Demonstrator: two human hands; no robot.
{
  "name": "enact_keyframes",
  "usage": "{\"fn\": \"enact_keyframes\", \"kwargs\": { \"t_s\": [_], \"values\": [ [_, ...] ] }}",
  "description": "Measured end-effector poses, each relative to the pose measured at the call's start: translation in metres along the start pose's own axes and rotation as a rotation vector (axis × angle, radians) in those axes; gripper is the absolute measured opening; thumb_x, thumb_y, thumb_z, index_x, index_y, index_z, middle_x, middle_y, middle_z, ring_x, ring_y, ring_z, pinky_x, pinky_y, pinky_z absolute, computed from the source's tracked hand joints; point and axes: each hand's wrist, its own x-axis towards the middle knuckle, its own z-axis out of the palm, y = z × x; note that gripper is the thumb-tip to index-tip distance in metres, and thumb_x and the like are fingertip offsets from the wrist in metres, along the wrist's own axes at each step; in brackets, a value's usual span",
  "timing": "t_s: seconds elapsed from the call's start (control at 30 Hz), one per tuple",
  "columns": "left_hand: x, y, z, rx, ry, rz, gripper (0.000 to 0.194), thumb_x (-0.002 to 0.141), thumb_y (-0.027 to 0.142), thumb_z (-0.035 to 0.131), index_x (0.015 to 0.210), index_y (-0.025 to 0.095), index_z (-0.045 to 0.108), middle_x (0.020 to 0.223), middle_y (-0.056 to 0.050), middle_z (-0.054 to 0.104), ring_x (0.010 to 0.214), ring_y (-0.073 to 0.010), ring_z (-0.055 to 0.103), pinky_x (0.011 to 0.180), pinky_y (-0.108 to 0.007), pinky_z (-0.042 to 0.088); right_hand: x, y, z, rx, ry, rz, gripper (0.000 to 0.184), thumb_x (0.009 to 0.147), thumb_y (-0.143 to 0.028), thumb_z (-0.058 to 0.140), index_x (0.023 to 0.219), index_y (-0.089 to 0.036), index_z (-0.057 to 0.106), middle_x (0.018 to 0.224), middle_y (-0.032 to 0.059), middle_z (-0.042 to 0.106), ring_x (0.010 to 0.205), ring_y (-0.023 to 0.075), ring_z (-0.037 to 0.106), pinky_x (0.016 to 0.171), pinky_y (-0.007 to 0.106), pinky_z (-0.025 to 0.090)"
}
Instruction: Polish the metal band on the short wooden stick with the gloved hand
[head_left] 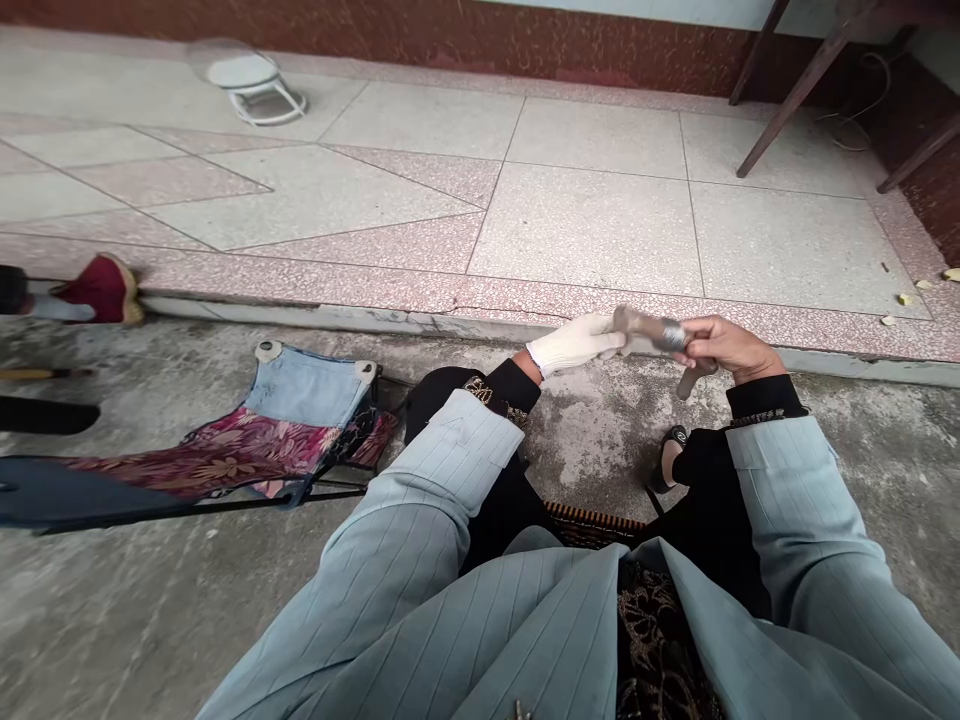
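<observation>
My left hand (574, 345) wears a white glove and pinches one end of a small grey-brown piece (637, 332) held out in front of me. My right hand (724, 347), bare, is closed on the other end, where something shiny and metallic (673, 334) shows between the fingers; a short stub hangs below it. The piece is blurred and I cannot name it. Both arms are in pale blue striped sleeves with black cuffs, above my knees.
A folding stool with blue and floral cloth (285, 430) lies on the concrete at left. A red shoe (101, 288) rests by the tiled step (450, 320). A white fan-like stand (251, 85) sits far left, and dark furniture legs (795, 95) at far right.
</observation>
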Motion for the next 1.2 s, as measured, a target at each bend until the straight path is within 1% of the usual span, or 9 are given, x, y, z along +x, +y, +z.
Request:
{"fn": "enact_keyframes", "kwargs": {
  "t_s": [0.13, 0.23, 0.43, 0.57, 0.63, 0.73, 0.97, 1.1, 1.2],
  "values": [
    [0.0, 0.001, 0.005, -0.109, -0.025, 0.022, 0.034, 0.095, 0.039, 0.038, 0.091, 0.016, 0.062, 0.064, 0.002, 0.047, 0.053, -0.0076, 0.043, 0.053, -0.02, 0.036, -0.003, 0.001, -0.001, 0.137, 0.226, -0.177, 0.039, 0.077, -0.041, 0.074, 0.107, -0.016, 0.066, 0.069, 0.0004, 0.054, 0.06, 0.0119, 0.046, 0.055, 0.025, 0.042],
    [0.005, -0.005, 0.01, 0.02, -0.057, 0.039, 0.031, 0.094, 0.036, 0.04, 0.09, 0.016, 0.063, 0.07, 0.001, 0.053, 0.058, -0.0087, 0.046, 0.056, -0.021, 0.036, 0.002, 0.002, 0.003, 0.11, 0.226, -0.138, 0.033, 0.079, -0.039, 0.072, 0.102, -0.016, 0.066, 0.07, 0.001, 0.053, 0.061, 0.0118, 0.046, 0.056, 0.024, 0.041],
    [0.013, -0.02, 0.013, 0.431, 0.081, -0.062, 0.028, 0.093, 0.032, 0.041, 0.088, 0.016, 0.063, 0.07, -0.001, 0.056, 0.064, -0.0132, 0.049, 0.06, -0.026, 0.034, 0.008, 0.002, 0.008, 0.099, 0.235, -0.104, 0.03, 0.079, -0.04, 0.072, 0.096, -0.016, 0.066, 0.071, 0.0012, 0.054, 0.059, 0.0115, 0.045, 0.054, 0.024, 0.038],
    [0.007, -0.014, 0.015, 0.125, -0.052, 0.075, 0.036, 0.098, 0.036, 0.033, 0.1, 0.016, 0.063, 0.075, -0.003, 0.061, 0.063, -0.0115, 0.054, 0.062, -0.023, 0.039, 0.008, 0.002, 0.007, 0.135, 0.263, -0.122, 0.033, 0.077, -0.041, 0.074, 0.098, -0.017, 0.066, 0.07, 0.0005, 0.053, 0.059, 0.0121, 0.045, 0.054, 0.024, 0.038],
    [0.003, -0.009, 0.015, 0.033, -0.036, 0.073, 0.038, 0.099, 0.037, 0.031, 0.103, 0.015, 0.063, 0.075, -0.004, 0.062, 0.064, -0.0113, 0.056, 0.062, -0.023, 0.04, 0.007, 0.002, 0.006, 0.162, 0.28, -0.147, 0.034, 0.076, -0.042, 0.074, 0.098, -0.017, 0.065, 0.07, 0.0003, 0.052, 0.059, 0.0122, 0.045, 0.054, 0.025, 0.039],
    [0.002, -0.005, 0.013, 0.13, 0.095, -0.048, 0.031, 0.095, 0.035, 0.039, 0.095, 0.016, 0.064, 0.066, -0.001, 0.059, 0.059, -0.0116, 0.054, 0.059, -0.022, 0.039, 0.006, 0.0, 0.005, 0.178, 0.274, -0.162, 0.032, 0.076, -0.041, 0.075, 0.094, -0.017, 0.066, 0.071, 0.0006, 0.053, 0.059, 0.0118, 0.046, 0.055, 0.025, 0.04],
    [0.011, -0.021, 0.026, 0.307, -0.044, -0.011, 0.028, 0.093, 0.032, 0.04, 0.095, 0.019, 0.064, 0.085, -0.002, 0.066, 0.07, -0.0134, 0.058, 0.062, -0.023, 0.038, 0.007, 0.0, 0.005, 0.193, 0.38, -0.166, 0.033, 0.074, -0.043, 0.076, 0.093, -0.018, 0.066, 0.072, 0.0004, 0.056, 0.058, 0.0108, 0.047, 0.056, 0.025, 0.042],
    [0.014, -0.023, 0.032, 0.385, -0.124, 0.072, 0.031, 0.093, 0.034, 0.039, 0.096, 0.018, 0.065, 0.088, -0.003, 0.066, 0.076, -0.0153, 0.057, 0.066, -0.024, 0.037, 0.016, 0.007, 0.004, -0.01, 0.564, -0.002, 0.037, 0.075, -0.043, 0.072, 0.103, -0.018, 0.068, 0.073, 0.0008, 0.058, 0.06, 0.0116, 0.049, 0.057, 0.025, 0.042],
    [0.012, -0.017, 0.032, 0.354, -0.184, 0.086, 0.034, 0.092, 0.035, 0.04, 0.092, 0.017, 0.068, 0.084, -0.003, 0.066, 0.071, -0.0142, 0.056, 0.065, -0.024, 0.036, 0.024, 0.018, 0.001, -0.502, 0.648, 0.22, 0.036, 0.073, -0.037, 0.072, 0.106, -0.021, 0.072, 0.076, 0.0029, 0.064, 0.063, 0.0148, 0.052, 0.058, 0.027, 0.04]
  ]
}}
